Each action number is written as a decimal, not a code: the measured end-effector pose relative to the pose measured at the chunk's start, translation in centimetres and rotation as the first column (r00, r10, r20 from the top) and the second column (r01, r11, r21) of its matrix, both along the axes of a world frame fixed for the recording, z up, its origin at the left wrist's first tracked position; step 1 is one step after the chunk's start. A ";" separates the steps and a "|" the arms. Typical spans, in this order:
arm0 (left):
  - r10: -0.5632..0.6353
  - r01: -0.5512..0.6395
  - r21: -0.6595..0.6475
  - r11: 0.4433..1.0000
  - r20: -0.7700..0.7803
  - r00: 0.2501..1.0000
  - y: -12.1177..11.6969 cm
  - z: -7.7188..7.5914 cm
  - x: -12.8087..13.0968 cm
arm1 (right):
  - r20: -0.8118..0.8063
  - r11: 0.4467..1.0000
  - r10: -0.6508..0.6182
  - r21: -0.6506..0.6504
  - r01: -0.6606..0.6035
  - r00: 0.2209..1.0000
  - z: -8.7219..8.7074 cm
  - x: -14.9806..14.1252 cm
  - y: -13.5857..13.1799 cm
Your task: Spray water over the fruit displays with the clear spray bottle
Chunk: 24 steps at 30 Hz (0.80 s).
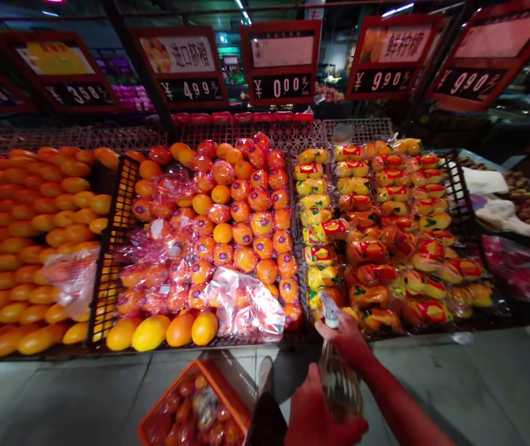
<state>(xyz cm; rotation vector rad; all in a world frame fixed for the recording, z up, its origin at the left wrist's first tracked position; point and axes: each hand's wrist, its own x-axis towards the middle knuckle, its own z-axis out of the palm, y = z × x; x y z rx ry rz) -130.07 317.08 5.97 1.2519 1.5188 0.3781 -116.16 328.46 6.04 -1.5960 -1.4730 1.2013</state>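
A clear ribbed spray bottle (339,378) with a whitish nozzle head is tilted in front of me, above the floor at the front edge of the lemon display. My right hand (346,341) is closed around its neck and trigger area. Lower down, my left hand (315,412) supports the bottle near its base, with the fingers curled beneath. Just past the nozzle lie the wrapped lemons (371,251), in yellow and red film. Loose and film-wrapped oranges (222,233) fill the black crate to the left.
An orange basket (220,378) of wrapped fruit stands on the tiled floor (83,396) near my foot. More oranges (23,248) fill the far left bin. Plastic bags (246,306) rest on the fruit. Price signs (283,62) hang along the back; white cloths (499,207) lie at right.
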 end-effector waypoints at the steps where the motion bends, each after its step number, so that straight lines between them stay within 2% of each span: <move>1: 0.007 -0.007 -0.002 1.000 -0.010 1.000 0.7 0.2 -0.9 | 0.009 1.000 0.001 0.003 -0.001 1.000 0.3 -1.0 0.8; 6: 0.028 -0.029 0.018 0.999 0.040 0.999 4.7 0.9 -5.2 | 0.015 0.997 0.076 0.013 -0.077 0.997 2.1 -6.2 5.3; 10: -0.024 0.023 0.055 0.998 0.027 0.999 8.8 1.4 -8.9 | -0.016 0.988 0.132 0.083 -0.130 0.991 3.6 -9.8 9.3; 14: -0.056 0.054 0.165 0.985 0.005 0.998 13.8 2.9 -12.3 | 0.038 0.986 0.038 0.160 -0.044 0.999 4.7 -12.2 14.0; 17: -0.035 0.029 0.242 0.970 0.022 0.999 17.8 4.4 -14.3 | -0.008 0.969 0.014 0.247 -0.011 1.000 5.8 -13.5 18.3; 20: -0.025 0.027 0.252 0.967 -0.010 1.000 22.1 5.8 -15.6 | -0.074 0.961 -0.018 0.274 0.038 0.997 7.3 -14.5 23.2; 24: 0.023 0.024 0.360 0.933 -0.125 0.992 27.4 7.6 -16.7 | -0.104 0.946 -0.058 0.313 0.088 0.993 10.1 -15.3 28.9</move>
